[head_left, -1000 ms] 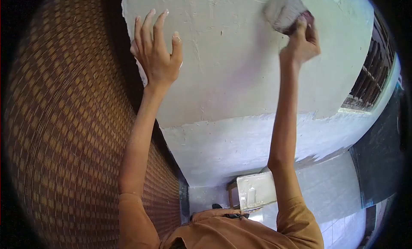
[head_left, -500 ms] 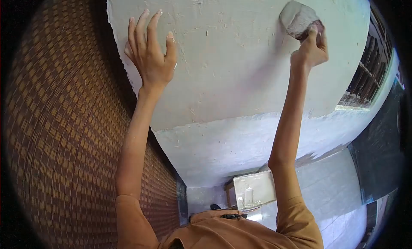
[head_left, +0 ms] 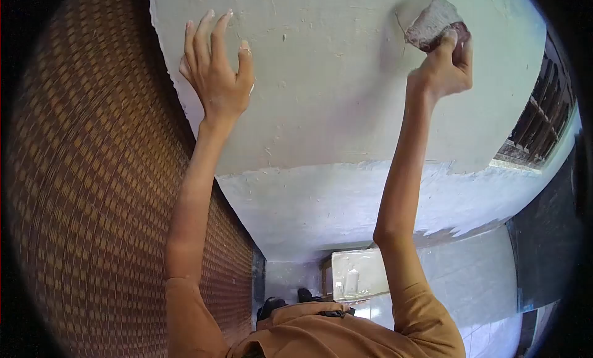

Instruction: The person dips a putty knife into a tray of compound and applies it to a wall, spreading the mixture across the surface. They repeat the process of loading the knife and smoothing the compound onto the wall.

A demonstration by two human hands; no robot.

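Note:
My right hand (head_left: 441, 74) grips a flat, palm-sized piece (head_left: 434, 25) at its lower right corner, thumb on the near face. This piece has a smooth grey part, a rough whitish smear and a reddish-brown edge; its exact kind does not show. It overlaps the upper right of the pale wall (head_left: 321, 98), whose surface carries small flakes and streaks. Raised at the wall's left side, my left hand (head_left: 217, 80) has its fingers spread and nothing in it. Whitish smears mark its fingertips and thumb.
A brown woven-pattern surface (head_left: 105, 148) runs along the left, beside the wall's ragged edge. Low down stands a small table (head_left: 364, 259) with a whitish-smeared top. A barred window opening (head_left: 534, 117) is at the right, above tiled floor (head_left: 469, 271).
My right hand and the flat piece have shifted slightly up and left against the wall, the piece tilting a little. My left hand stays nearly where it was. The camera view has moved slightly.

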